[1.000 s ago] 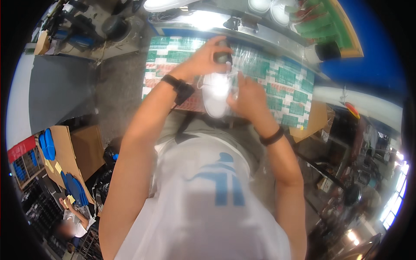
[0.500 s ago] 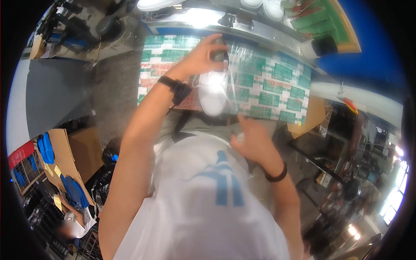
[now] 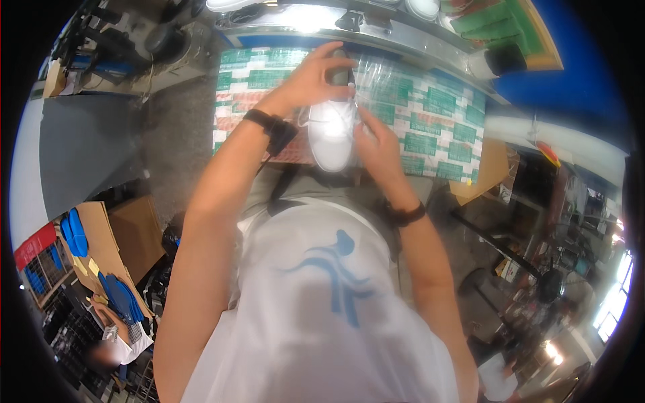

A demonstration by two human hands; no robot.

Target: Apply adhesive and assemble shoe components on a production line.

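A white lace-up shoe lies on the patterned work surface with its toe toward me. My left hand is closed around the heel end, its fingers curled over the dark collar opening. White shoelaces cross the front of the shoe, and a loose loop sticks out to its left. Close against the shoe's right side, my right hand has thumb and forefinger bent together at a shoelace end. The fingertips are small and partly blurred.
Green-and-white printed sheeting under clear plastic covers the work surface. Beyond it runs a metal ledge with more white shoes. At lower left, blue pieces rest by cardboard, and another person is there.
My right hand has moved up and forward, from in front of my shirt to the shoe's right side. The loose laces that were swinging there have settled. My left hand stays on the heel.
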